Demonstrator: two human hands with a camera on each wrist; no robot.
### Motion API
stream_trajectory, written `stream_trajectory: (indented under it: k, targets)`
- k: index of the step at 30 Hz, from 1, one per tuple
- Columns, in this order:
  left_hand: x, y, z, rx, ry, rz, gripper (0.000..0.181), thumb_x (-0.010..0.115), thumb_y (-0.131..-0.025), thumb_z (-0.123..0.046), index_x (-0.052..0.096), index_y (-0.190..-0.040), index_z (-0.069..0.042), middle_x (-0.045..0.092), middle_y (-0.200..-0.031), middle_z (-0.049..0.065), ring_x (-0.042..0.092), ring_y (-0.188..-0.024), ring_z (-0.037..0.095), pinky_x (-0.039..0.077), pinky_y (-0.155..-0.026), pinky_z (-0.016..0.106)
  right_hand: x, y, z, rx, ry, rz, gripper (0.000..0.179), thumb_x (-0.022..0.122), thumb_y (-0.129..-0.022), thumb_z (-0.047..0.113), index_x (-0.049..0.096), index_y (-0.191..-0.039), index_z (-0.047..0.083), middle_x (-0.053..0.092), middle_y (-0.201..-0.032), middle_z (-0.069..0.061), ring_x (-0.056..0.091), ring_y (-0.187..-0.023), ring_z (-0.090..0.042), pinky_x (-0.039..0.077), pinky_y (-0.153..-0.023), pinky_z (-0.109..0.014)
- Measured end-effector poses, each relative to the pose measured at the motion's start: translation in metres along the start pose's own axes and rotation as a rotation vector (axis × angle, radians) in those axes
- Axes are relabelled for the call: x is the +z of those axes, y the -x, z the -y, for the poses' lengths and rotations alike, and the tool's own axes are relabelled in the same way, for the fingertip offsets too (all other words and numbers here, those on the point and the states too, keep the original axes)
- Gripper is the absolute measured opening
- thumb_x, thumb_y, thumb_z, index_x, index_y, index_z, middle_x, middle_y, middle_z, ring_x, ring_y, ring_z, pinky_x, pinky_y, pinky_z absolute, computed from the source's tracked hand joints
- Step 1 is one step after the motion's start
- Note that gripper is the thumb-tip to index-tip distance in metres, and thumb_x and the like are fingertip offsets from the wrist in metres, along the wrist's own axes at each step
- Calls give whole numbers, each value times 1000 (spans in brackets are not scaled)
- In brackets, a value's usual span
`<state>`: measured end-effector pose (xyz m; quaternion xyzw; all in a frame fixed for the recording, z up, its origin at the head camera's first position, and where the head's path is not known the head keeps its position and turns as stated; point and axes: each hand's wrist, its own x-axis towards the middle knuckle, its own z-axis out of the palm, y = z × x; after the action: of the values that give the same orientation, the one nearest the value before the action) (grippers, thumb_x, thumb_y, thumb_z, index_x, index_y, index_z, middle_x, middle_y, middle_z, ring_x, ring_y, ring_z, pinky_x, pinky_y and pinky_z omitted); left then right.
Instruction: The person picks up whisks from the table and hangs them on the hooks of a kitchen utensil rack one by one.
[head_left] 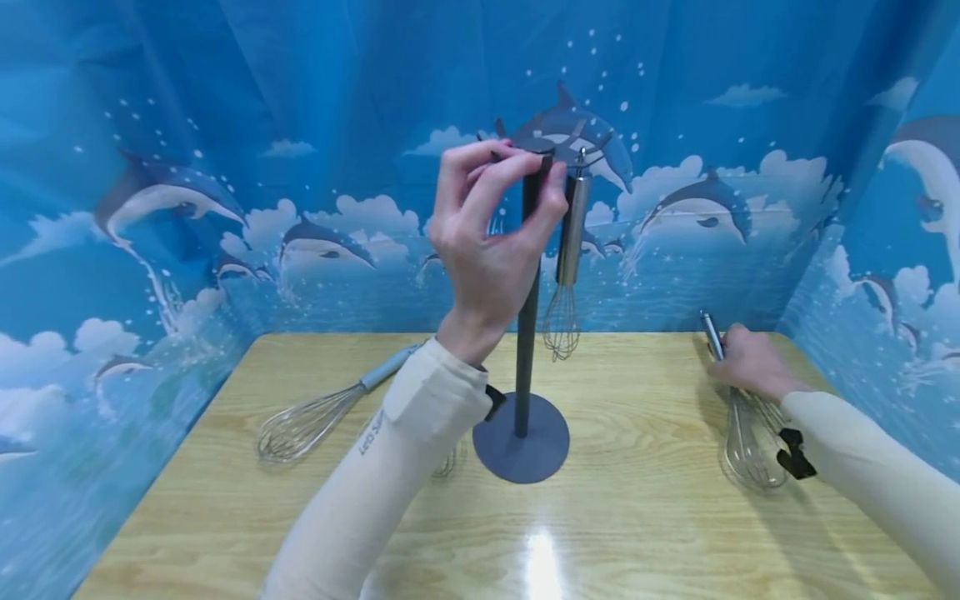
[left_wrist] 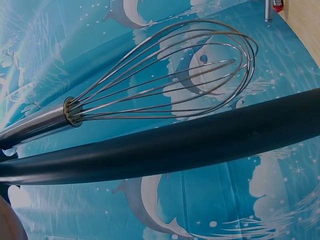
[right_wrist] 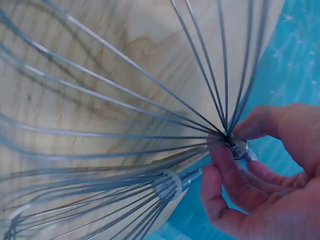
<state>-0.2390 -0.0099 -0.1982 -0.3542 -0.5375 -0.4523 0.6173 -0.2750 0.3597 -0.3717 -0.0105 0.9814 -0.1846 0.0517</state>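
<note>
In the head view my left hand (head_left: 495, 221) grips the top of a dark upright stand (head_left: 528, 333), thumb and fingers at the hooks. From one hook hangs a metal-handled whisk (head_left: 572, 225), wires down; its wires (left_wrist: 165, 75) run beside the pole (left_wrist: 165, 145) in the left wrist view. At the right of the table my right hand (head_left: 757, 360) pinches a whisk (right_wrist: 227, 132) at the neck, where the wires enter the handle. Close under that hand lies another whisk (right_wrist: 167, 185), its wires spread over the wood.
A long whisk (head_left: 311, 425) with a pale handle lies on the table (head_left: 637, 517) at left. Wires of a further whisk (head_left: 446, 462) show from under the left sleeve. The stand's round base (head_left: 551, 450) sits mid-table; a dolphin-print curtain (head_left: 412, 75) encloses the back and sides.
</note>
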Motion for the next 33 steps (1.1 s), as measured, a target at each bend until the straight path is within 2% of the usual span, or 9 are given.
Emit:
stream_trajectory:
  k: [4, 6, 12, 18, 21, 25, 29, 33]
  targets:
    - [1, 0, 0, -2, 0, -5, 16, 78, -85, -2, 74, -98, 7, 61, -103, 26, 64, -99, 35, 60, -88, 26, -6, 9, 6, 34, -52, -47, 57, 63, -89, 18, 42, -124, -22, 61, -79, -20, 55, -59, -21, 46, -50, -35]
    - [0, -1, 0, -1, -6, -3, 16, 78, -85, -2, 74, -98, 7, 61, -104, 25, 64, -100, 35, 60, -89, 26, -9, 13, 10, 50, -72, -76, 63, 65, -90, 20, 41, -129, -23, 64, -79, -20, 58, -58, -21, 49, -49, -35]
    - [-3, 0, 1, -8, 20, 6, 19, 78, -85, -2, 74, -102, 6, 59, -110, 27, 61, -106, 35, 59, -93, 29, -17, 22, 18, 80, -130, -153, 70, 68, -91, 27, 39, -134, -19, 67, -80, -20, 62, -63, -25, 50, -50, -37]
    - [-7, 3, 3, -7, 66, -43, 25, 72, -86, 4, 68, -110, 10, 57, -117, 29, 63, -111, 34, 57, -101, 36, -24, 33, 23, 80, -164, -269, 68, 65, -93, 29, 39, -138, -14, 64, -105, -35, 67, -73, -32, 53, -52, -37]
    - [-7, 3, 3, -53, 98, -75, 28, 69, -89, 2, 60, -114, 12, 54, -119, 31, 65, -110, 33, 58, -100, 37, -28, 37, 28, 79, -204, -301, 65, 59, -96, 29, 37, -143, -11, 60, -115, -37, 70, -74, -33, 55, -55, -38]
    - [-6, 2, 3, -164, 148, -80, 29, 68, -91, -3, 58, -114, 11, 51, -122, 32, 63, -113, 33, 59, -98, 40, -33, 42, 33, 66, -248, -328, 65, 54, -99, 30, 34, -147, -8, 58, -122, -36, 72, -78, -35, 55, -58, -38]
    - [-8, 3, 3, -256, 149, -52, 26, 70, -91, -6, 64, -110, 9, 53, -125, 30, 55, -121, 28, 59, -97, 43, -35, 47, 40, 53, -272, -365, 63, 52, -101, 32, 35, -148, -6, 58, -126, -36, 68, -94, -44, 55, -64, -45]
    - [-9, 3, 4, -326, 187, -13, 23, 69, -92, -6, 67, -109, 9, 55, -129, 26, 54, -122, 18, 59, -98, 41, -37, 52, 49, 42, -303, -399, 62, 52, -101, 35, 36, -148, -3, 58, -130, -34, 62, -110, -48, 55, -77, -56]
